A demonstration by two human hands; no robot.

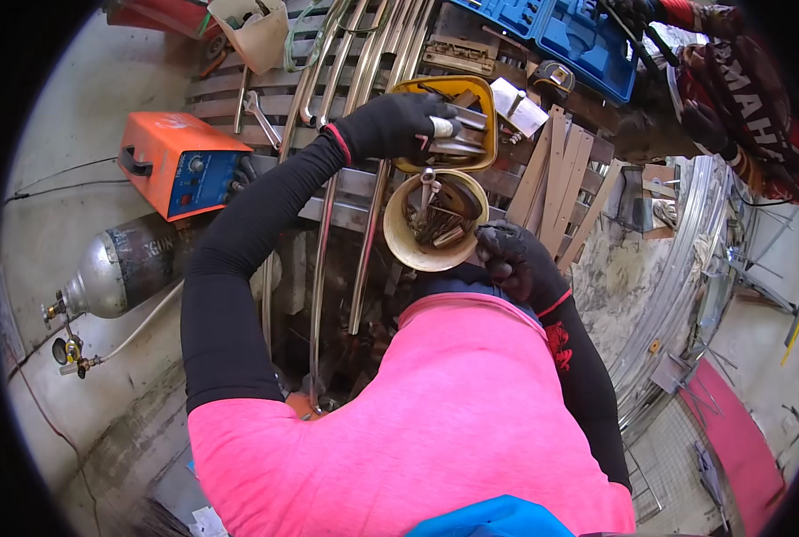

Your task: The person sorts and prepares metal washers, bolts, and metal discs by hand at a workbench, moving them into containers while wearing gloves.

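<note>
My left hand [399, 128], in a black glove with a whitish patch on one finger, is over the left side of a yellow container [482, 154] that holds metal pieces. Its fingertips are at those pieces, and whether they grip one is hidden. Below stands a round cream bucket [406, 246] with a wrench [428, 186] and several metal parts inside. My right hand [511, 257], also in a dark glove, is at the bucket's right rim with its fingers curled; what they hold, if anything, I cannot make out.
An orange machine [162, 170] and a gas cylinder [122, 268] stand at the left. Long shiny tubes [364, 242] cross the slatted table. Flat strips [565, 179], a tape measure [553, 78] and a blue case [587, 54] lie right. Another person [748, 107] is at the upper right.
</note>
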